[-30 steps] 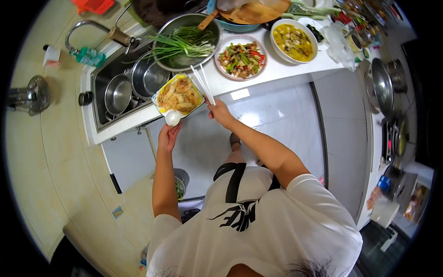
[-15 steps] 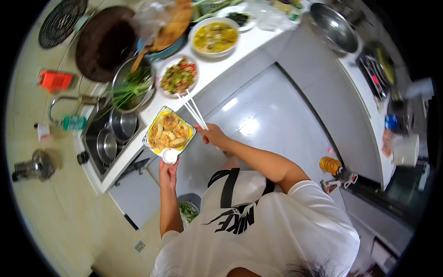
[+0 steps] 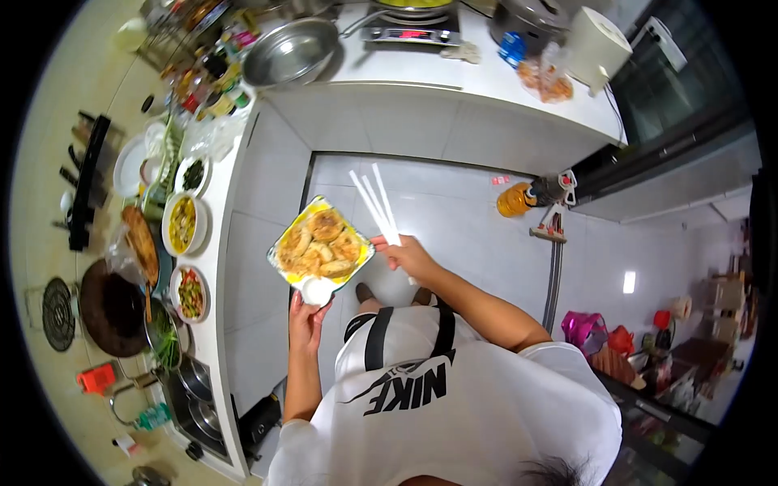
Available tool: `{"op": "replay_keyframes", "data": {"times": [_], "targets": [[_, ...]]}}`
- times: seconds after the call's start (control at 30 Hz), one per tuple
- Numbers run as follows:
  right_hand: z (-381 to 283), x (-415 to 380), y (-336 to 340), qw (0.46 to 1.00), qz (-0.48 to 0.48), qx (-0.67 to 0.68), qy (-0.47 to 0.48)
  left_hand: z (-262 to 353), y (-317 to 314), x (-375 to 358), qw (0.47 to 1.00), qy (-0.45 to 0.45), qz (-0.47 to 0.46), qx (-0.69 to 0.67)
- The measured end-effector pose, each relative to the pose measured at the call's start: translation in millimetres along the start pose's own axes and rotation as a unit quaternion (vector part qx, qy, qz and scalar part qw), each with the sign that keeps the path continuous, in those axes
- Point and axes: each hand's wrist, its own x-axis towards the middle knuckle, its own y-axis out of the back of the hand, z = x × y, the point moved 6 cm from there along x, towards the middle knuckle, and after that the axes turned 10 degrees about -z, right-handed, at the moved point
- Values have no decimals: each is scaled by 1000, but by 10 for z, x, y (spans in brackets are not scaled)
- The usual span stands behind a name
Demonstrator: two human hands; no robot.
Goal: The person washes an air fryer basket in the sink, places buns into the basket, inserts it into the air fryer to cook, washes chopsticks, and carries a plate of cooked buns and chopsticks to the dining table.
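My left hand [image 3: 308,320] grips the near corner of a square plate [image 3: 281,270] with a yellow and patterned rim. Golden-brown fried pieces [image 3: 324,245] are piled on it, and a small white round dish [image 3: 316,290] sits at the corner by my thumb. White chopsticks [image 3: 379,206] are closed in my right hand [image 3: 409,257], their tips pointing away from me. The fingertips of that hand are right at the plate's right corner. Both hands are in front of my body, over the tiled floor.
Along the left counter [image 3: 215,194] stand a bowl of yellow soup [image 3: 183,225], a plate of stir-fry [image 3: 190,293], a wok [image 3: 117,308] and a sink [image 3: 190,429]. The far counter [image 3: 389,77] bears a pan [image 3: 292,50] and an induction cooker [image 3: 413,36]. An oil bottle [image 3: 512,200] is on the floor.
My body has turned to the right, away from the sink counter, with the plate and chopsticks still in my hands. The far counter now lies ahead.
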Motion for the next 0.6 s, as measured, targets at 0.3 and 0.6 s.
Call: {"op": "replay_keyframes", "data": {"times": [0.3,0.6], "targets": [[-761,-703,2310,961,228,157,0,-618,-2258,2022,961,227,-112,113],[-1051,-1709,4055,851,453,262,36,-1981,-4455,3469,845,409,-285,192]]}}
